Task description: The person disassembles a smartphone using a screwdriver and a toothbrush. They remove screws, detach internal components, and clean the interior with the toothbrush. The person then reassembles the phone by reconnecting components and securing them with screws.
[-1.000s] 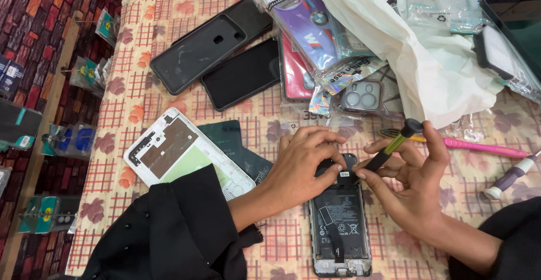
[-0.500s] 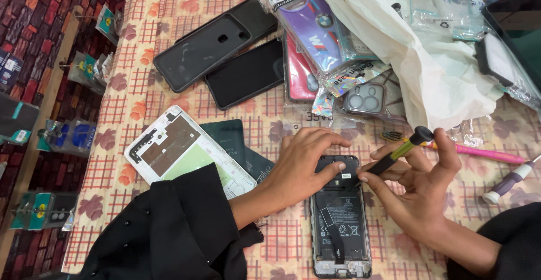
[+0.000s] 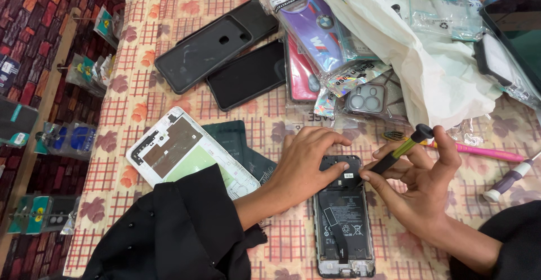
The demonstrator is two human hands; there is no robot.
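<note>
Opened phone flat on tabletop, long axis toward wearer, upper end under both hands. Left hand spread, fingertips pressing top cover. Right hand pinching screwdriver, tip slanting down-left, just right of left fingertips.

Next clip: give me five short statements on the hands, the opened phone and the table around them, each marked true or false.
1. The right hand holds a screwdriver with a black and yellow-green handle. True.
2. The left hand rests on the top end of the opened phone. True.
3. The opened phone has its back cover on. False: its battery and inner parts are exposed.
4. A pink tool lies on the tablecloth right of the hands. True.
5. The white phone frame lies right of the opened phone. False: it lies to the left.
</note>
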